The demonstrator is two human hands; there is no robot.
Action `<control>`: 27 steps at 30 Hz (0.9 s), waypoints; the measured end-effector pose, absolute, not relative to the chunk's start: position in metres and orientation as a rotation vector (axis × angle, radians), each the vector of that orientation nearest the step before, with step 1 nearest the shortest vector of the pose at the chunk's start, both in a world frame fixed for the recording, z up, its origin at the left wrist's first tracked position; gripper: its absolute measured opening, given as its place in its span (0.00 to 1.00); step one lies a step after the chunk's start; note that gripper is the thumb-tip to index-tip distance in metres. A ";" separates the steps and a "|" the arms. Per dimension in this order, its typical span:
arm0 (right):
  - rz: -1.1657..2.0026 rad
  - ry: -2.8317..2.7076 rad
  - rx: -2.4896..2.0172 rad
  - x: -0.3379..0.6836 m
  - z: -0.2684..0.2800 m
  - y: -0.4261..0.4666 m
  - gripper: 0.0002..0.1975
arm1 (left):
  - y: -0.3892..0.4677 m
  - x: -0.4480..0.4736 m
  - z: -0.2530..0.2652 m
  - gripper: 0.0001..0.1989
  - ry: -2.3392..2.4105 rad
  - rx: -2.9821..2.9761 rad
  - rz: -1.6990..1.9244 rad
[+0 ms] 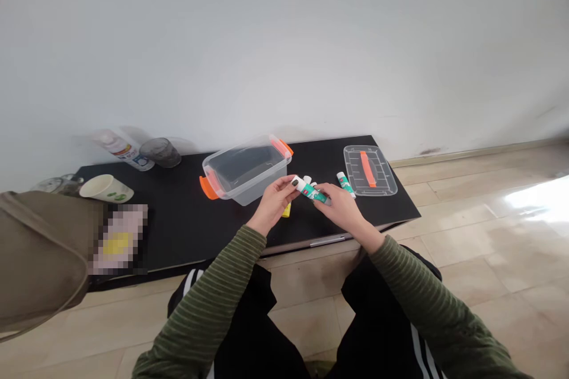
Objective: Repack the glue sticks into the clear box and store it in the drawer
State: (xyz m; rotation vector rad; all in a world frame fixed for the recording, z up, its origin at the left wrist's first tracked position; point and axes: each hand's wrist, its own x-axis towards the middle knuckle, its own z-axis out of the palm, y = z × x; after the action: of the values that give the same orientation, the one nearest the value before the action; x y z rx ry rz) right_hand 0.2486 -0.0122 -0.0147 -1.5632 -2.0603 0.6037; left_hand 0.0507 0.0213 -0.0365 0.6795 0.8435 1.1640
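A green and white glue stick (310, 190) is held tilted between both hands, above the black cabinet top. The fingers of my left hand (273, 204) are closed on its white end, while my right hand (340, 208) grips the other end. Just behind it, the white ends of other sticks (307, 179) show, mostly hidden. Another glue stick (345, 184) lies to the right of my right hand. Partly covered by my left hand is a small yellow object (287, 211); its kind cannot be made out. Behind my left hand stands a clear plastic box (253, 185) without its lid.
The box's clear lid (386, 173) with an orange handle lies on the right of the black cabinet (191, 231). Toward the left are a glass (160, 153), a spray can (127, 149), a paper cup (106, 188) and a brown bag-like cloth item (40, 254). A wall rises behind.
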 end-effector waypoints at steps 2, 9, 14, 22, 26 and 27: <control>0.602 -2.066 -1.560 0.249 -0.014 -0.012 0.18 | 0.022 0.051 -0.038 0.17 0.844 0.690 1.162; 0.695 -1.996 -1.557 0.248 -0.009 -0.014 0.17 | 0.025 0.052 -0.038 0.17 0.841 0.738 1.149; 0.850 -1.874 -1.559 0.244 -0.013 -0.015 0.15 | 0.026 0.050 -0.040 0.18 0.845 0.794 1.098; 1.040 -1.760 -1.501 0.241 -0.024 -0.014 0.13 | 0.026 0.059 -0.042 0.21 0.861 0.822 1.087; 0.904 -1.897 -1.625 0.246 -0.020 -0.007 0.13 | 0.034 0.066 -0.046 0.24 0.893 0.909 1.109; 0.848 -1.944 -1.682 0.248 -0.018 -0.004 0.13 | 0.037 0.067 -0.048 0.23 0.926 0.955 1.106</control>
State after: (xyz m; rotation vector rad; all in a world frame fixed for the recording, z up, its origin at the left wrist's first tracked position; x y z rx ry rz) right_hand 0.2477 -0.0045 -0.0178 -1.6818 -1.9436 0.8478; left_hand 0.0671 0.0373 -0.0482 0.9545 0.9256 1.1057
